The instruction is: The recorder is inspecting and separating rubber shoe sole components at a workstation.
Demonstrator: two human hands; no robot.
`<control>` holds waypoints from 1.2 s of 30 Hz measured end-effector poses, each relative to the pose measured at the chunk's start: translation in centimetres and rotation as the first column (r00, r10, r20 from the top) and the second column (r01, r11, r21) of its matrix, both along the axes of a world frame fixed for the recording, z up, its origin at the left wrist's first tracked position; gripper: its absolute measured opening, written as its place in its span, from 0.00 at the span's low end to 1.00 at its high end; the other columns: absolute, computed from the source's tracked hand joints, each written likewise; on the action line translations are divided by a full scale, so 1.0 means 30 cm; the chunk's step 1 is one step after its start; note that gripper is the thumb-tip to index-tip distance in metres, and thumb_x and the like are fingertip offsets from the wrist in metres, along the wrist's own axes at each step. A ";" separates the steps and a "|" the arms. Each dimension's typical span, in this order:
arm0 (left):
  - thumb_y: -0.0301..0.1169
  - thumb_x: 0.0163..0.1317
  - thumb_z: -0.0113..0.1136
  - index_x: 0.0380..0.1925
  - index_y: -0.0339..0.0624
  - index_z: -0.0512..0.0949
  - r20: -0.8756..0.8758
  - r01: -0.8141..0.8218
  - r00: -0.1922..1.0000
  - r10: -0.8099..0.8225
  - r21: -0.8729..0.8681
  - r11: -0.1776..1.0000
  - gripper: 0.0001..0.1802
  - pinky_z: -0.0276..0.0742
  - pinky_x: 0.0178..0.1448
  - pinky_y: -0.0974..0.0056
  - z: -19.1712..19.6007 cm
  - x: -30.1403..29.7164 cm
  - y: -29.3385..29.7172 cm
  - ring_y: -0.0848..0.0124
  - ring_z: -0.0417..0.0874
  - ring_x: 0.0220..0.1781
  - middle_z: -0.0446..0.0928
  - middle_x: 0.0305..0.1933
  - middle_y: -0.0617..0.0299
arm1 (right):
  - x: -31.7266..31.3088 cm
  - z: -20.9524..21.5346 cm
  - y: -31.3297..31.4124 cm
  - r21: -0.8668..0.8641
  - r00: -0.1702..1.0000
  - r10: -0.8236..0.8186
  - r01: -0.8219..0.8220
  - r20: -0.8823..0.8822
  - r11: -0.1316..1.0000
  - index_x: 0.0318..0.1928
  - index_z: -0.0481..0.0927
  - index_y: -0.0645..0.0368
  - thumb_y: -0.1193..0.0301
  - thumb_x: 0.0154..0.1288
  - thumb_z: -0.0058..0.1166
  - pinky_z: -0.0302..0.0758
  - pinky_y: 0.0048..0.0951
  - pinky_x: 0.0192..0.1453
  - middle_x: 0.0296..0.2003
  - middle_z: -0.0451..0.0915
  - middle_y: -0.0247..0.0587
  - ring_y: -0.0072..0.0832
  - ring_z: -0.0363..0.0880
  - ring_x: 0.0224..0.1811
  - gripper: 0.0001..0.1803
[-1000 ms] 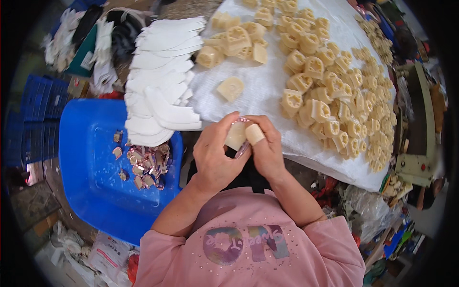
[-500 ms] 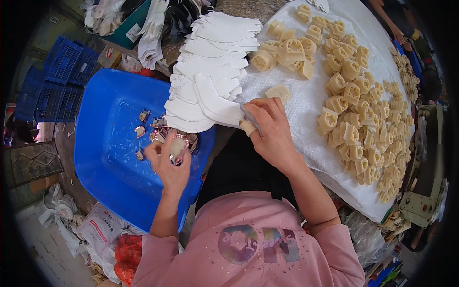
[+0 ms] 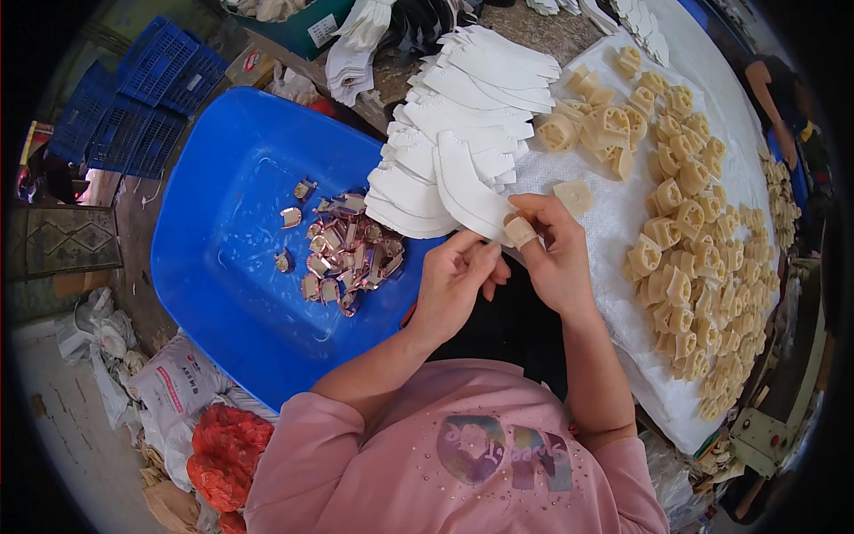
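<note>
My right hand (image 3: 553, 258), with a tan wrap on its thumb, pinches the end of a curved white cut piece (image 3: 467, 191). The piece's other end lies over the pile of similar white pieces (image 3: 480, 76). Close beside it, my left hand (image 3: 458, 280) has its fingers pressed together near the lower edge of the held piece. What sits in those fingers is hidden. To the left, a large blue basin (image 3: 209, 267) holds a heap of shiny pinkish metal-like fittings (image 3: 351, 254), a few lying apart.
A white woven sheet (image 3: 592, 258) on the right carries many cream moulded pieces (image 3: 689, 267), one flat cream piece (image 3: 574, 197) nearest my right hand. Blue crates (image 3: 160, 71), a white sack (image 3: 178, 383) and a red bag (image 3: 227, 454) stand left. Another person's arm (image 3: 769, 107) shows far right.
My left hand has left the blue basin and come right, beside my right hand. The right hand keeps hold of the white piece. The whole view has shifted.
</note>
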State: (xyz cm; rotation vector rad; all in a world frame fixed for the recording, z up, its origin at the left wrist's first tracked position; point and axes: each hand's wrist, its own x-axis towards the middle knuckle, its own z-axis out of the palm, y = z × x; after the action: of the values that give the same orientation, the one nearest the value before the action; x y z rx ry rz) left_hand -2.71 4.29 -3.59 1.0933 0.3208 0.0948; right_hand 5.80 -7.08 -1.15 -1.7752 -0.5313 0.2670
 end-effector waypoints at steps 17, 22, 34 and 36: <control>0.31 0.70 0.45 0.37 0.32 0.75 0.007 -0.110 0.994 0.113 -0.173 0.979 0.13 0.70 0.24 0.73 0.007 0.032 0.015 0.75 0.73 0.21 0.76 0.24 0.57 | 0.121 0.229 -0.151 0.806 0.997 -0.005 0.068 -0.081 0.587 0.54 0.70 0.58 0.78 0.60 0.48 0.75 0.35 0.46 0.40 0.77 0.40 0.31 0.78 0.42 0.20; 0.32 0.70 0.42 0.37 0.33 0.74 0.116 -0.013 0.988 0.099 -0.586 0.810 0.14 0.74 0.34 0.70 0.031 0.063 -0.016 0.71 0.78 0.32 0.77 0.35 0.52 | 0.116 0.214 -0.179 0.777 0.998 -0.055 0.036 -0.001 0.629 0.53 0.70 0.60 0.76 0.62 0.48 0.77 0.41 0.50 0.46 0.76 0.43 0.37 0.78 0.45 0.18; 0.46 0.69 0.41 0.58 0.35 0.67 0.172 0.282 0.959 -0.224 -0.569 0.772 0.27 0.70 0.44 0.66 0.069 0.059 -0.043 0.69 0.75 0.49 0.74 0.50 0.55 | 0.025 0.109 -0.255 0.422 0.900 0.341 -0.208 -0.270 0.883 0.42 0.75 0.67 0.79 0.60 0.49 0.68 0.25 0.48 0.39 0.76 0.40 0.24 0.74 0.42 0.09; 0.44 0.70 0.42 0.56 0.33 0.68 0.017 0.197 0.979 -0.204 -0.343 0.918 0.26 0.69 0.36 0.70 0.081 0.063 -0.044 0.75 0.75 0.38 0.76 0.41 0.59 | 0.048 0.123 -0.247 0.400 0.902 0.348 -0.229 -0.255 0.887 0.44 0.75 0.66 0.79 0.63 0.47 0.69 0.26 0.47 0.37 0.76 0.40 0.25 0.74 0.39 0.10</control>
State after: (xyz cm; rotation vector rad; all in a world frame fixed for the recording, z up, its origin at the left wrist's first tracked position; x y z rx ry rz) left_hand -0.80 2.96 -1.16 0.7738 0.2298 -0.1514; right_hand 7.24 -14.50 2.56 -1.2550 -0.5706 0.6200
